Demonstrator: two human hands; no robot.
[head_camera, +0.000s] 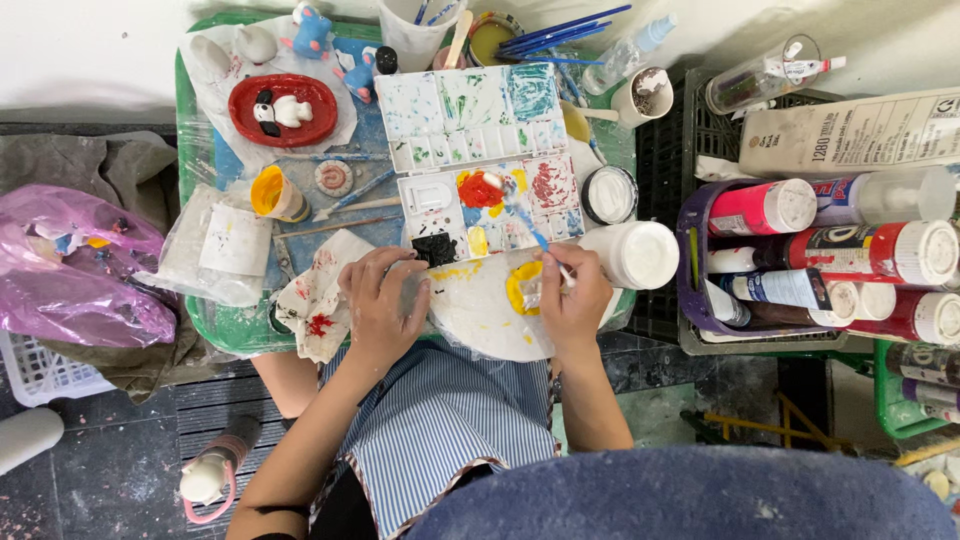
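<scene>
A round white plaster piece lies at the near edge of a small green table, with a yellow painted patch on it. My left hand grips the piece's left rim and steadies it. My right hand holds a thin blue-handled paintbrush whose tip rests at the yellow patch. Just beyond stands an open white paint palette with red, yellow, green and black paint in its wells.
A red dish with small figurines, a yellow paint cup, white jars and paint-stained paper towel crowd the table. A purple basket of paint bottles stands right. A pink plastic bag lies left.
</scene>
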